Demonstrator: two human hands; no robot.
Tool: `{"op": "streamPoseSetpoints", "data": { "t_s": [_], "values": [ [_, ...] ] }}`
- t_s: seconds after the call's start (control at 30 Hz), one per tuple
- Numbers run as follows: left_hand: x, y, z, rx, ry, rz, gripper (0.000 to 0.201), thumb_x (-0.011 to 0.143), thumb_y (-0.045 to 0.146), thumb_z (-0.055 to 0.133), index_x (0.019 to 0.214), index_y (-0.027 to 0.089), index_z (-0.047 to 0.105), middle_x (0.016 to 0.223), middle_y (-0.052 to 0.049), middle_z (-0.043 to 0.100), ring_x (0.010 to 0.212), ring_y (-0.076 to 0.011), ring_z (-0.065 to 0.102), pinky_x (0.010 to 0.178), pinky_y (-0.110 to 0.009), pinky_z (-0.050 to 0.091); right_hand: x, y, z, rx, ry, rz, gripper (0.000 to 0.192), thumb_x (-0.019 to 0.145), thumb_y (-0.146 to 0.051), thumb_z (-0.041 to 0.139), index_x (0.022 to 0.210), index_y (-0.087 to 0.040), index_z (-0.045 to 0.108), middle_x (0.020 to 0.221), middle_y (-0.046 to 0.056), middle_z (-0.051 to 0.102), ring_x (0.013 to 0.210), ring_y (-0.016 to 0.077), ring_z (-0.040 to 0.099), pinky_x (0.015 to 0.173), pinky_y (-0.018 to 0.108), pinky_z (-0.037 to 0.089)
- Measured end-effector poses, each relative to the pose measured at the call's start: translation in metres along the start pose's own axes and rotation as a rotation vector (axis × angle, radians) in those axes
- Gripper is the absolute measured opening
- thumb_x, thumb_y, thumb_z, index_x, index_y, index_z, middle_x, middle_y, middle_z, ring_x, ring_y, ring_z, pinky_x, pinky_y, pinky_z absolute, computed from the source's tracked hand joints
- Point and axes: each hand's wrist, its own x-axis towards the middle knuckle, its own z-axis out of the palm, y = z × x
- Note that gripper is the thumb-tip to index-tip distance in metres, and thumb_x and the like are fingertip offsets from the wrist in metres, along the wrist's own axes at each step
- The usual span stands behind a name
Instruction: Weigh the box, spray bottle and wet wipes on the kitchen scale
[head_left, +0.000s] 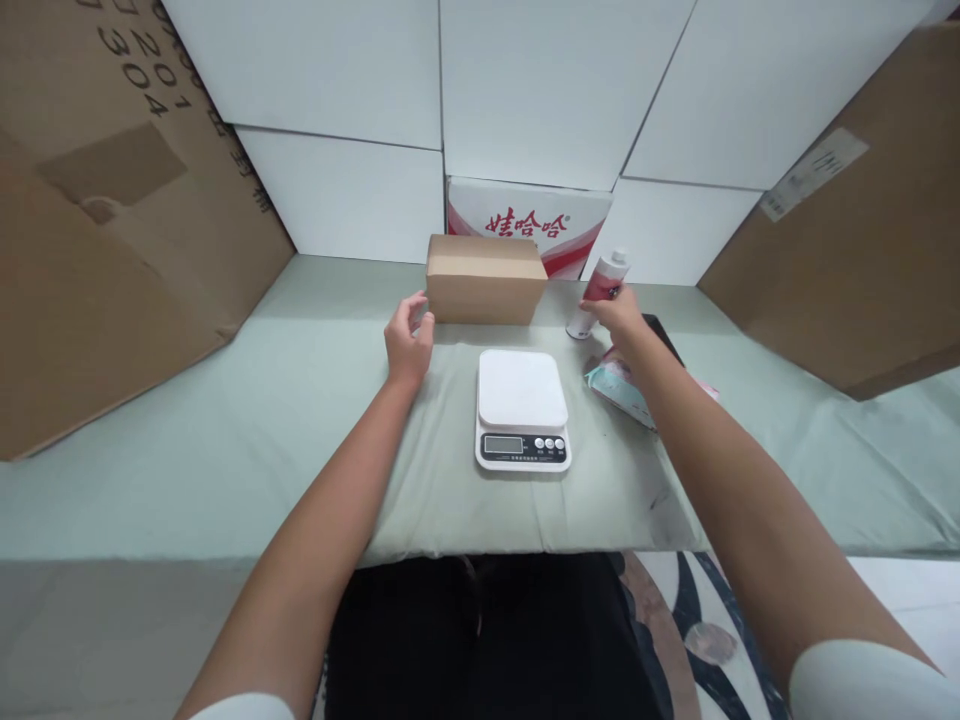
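Note:
My right hand [616, 308] is wrapped round a white bottle [581, 322] with a pink-red label and a white cap; the bottle leans a little to the right. My left hand [409, 338], fingers curved and apart, is beside the left end of a plain brown cardboard box [484, 298] and holds nothing. Between my forearms lies a white kitchen scale [523, 390] with a bare platform, a small display and several buttons. Under my right forearm is a light blue and pink soft packet [621, 388], partly hidden by the arm.
A dark flat object [664, 335] shows behind my right forearm. A white and red carton [517, 208] stands at the back against white panels. Large cardboard boxes flank the table, one left [112, 260] and one right [847, 270]. Pale green cloth [300, 400] covers the table.

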Motion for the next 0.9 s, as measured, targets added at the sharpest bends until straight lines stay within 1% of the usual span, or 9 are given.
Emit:
{"op": "streamPoseSetpoints", "data": {
  "t_s": [0.07, 0.1, 0.23, 0.33, 0.43, 0.6, 0.77, 0.83, 0.9],
  "values": [
    [0.000, 0.000, 0.000, -0.011, 0.005, -0.008, 0.029, 0.091, 0.038, 0.064, 0.114, 0.021, 0.067, 0.143, -0.014, 0.069, 0.133, -0.0279, 0.067, 0.112, -0.041, 0.056, -0.012, -0.012, 0.004, 0.021, 0.007, 0.026, 0.045, 0.060, -0.024, 0.088, 0.095, -0.018, 0.061, 0.089, 0.005, 0.067, 0.096, 0.0288, 0.068, 0.097, 0.053, 0.058],
    [0.000, 0.001, 0.000, -0.015, 0.006, -0.013, 0.029, 0.091, 0.039, 0.064, 0.114, 0.021, 0.067, 0.143, -0.014, 0.069, 0.134, -0.0280, 0.067, 0.111, -0.041, 0.056, -0.022, -0.018, 0.004, 0.046, -0.014, -0.003, 0.044, 0.060, -0.026, 0.089, 0.093, -0.019, 0.061, 0.089, 0.005, 0.067, 0.095, 0.0278, 0.068, 0.098, 0.053, 0.058],
    [0.001, 0.001, 0.000, -0.024, -0.006, -0.010, 0.031, 0.092, 0.041, 0.065, 0.115, 0.021, 0.066, 0.143, -0.015, 0.069, 0.135, -0.0282, 0.067, 0.113, -0.041, 0.055, -0.080, -0.045, -0.003, 0.251, -0.203, -0.237, 0.050, 0.068, -0.044, 0.091, 0.106, -0.024, 0.064, 0.104, 0.005, 0.070, 0.100, 0.0265, 0.069, 0.093, 0.047, 0.060],
    [0.001, 0.000, 0.000, -0.018, -0.018, 0.006, 0.032, 0.091, 0.042, 0.066, 0.115, 0.021, 0.066, 0.143, -0.014, 0.070, 0.135, -0.0276, 0.067, 0.115, -0.041, 0.055, -0.123, -0.059, 0.003, 0.299, -0.308, -0.283, 0.052, 0.074, -0.053, 0.089, 0.111, -0.027, 0.064, 0.104, 0.005, 0.070, 0.095, 0.0245, 0.070, 0.085, 0.042, 0.062],
    [0.001, 0.001, 0.000, -0.002, -0.019, -0.005, 0.031, 0.092, 0.042, 0.066, 0.115, 0.021, 0.067, 0.143, -0.013, 0.070, 0.135, -0.0269, 0.067, 0.115, -0.040, 0.055, -0.150, -0.066, 0.017, 0.241, -0.378, -0.288, 0.050, 0.076, -0.055, 0.088, 0.109, -0.026, 0.064, 0.098, 0.003, 0.069, 0.087, 0.0224, 0.067, 0.077, 0.040, 0.060],
    [0.000, 0.003, -0.002, 0.003, -0.018, -0.005, 0.031, 0.093, 0.042, 0.065, 0.116, 0.022, 0.066, 0.143, -0.013, 0.070, 0.136, -0.0275, 0.066, 0.118, -0.042, 0.053, -0.157, -0.056, 0.035, 0.254, -0.366, -0.271, 0.053, 0.077, -0.060, 0.085, 0.111, -0.026, 0.063, 0.098, 0.003, 0.067, 0.086, 0.0218, 0.065, 0.075, 0.039, 0.058],
    [0.001, 0.002, -0.002, 0.011, -0.010, 0.008, 0.034, 0.093, 0.047, 0.066, 0.115, 0.022, 0.066, 0.141, -0.012, 0.071, 0.137, -0.0264, 0.066, 0.122, -0.041, 0.050, -0.157, -0.034, 0.032, 0.346, -0.354, -0.383, 0.069, 0.079, -0.067, 0.081, 0.130, -0.029, 0.058, 0.119, 0.007, 0.067, 0.106, 0.0271, 0.066, 0.087, 0.042, 0.059],
    [0.001, 0.002, -0.002, 0.007, -0.012, 0.007, 0.036, 0.093, 0.049, 0.066, 0.116, 0.022, 0.065, 0.141, -0.013, 0.070, 0.138, -0.0271, 0.065, 0.123, -0.042, 0.049, -0.159, -0.029, 0.030, 0.313, -0.386, -0.405, 0.065, 0.082, -0.064, 0.080, 0.132, -0.029, 0.058, 0.123, 0.007, 0.067, 0.110, 0.0277, 0.065, 0.090, 0.043, 0.059],
    [0.001, 0.002, -0.003, 0.000, -0.019, -0.004, 0.037, 0.092, 0.050, 0.066, 0.117, 0.022, 0.065, 0.141, -0.013, 0.070, 0.138, -0.0279, 0.064, 0.123, -0.043, 0.049, -0.161, -0.027, 0.028, 0.278, -0.426, -0.405, 0.057, 0.085, -0.060, 0.079, 0.129, -0.028, 0.061, 0.121, 0.007, 0.067, 0.108, 0.0275, 0.066, 0.091, 0.043, 0.059]
  ]
}}
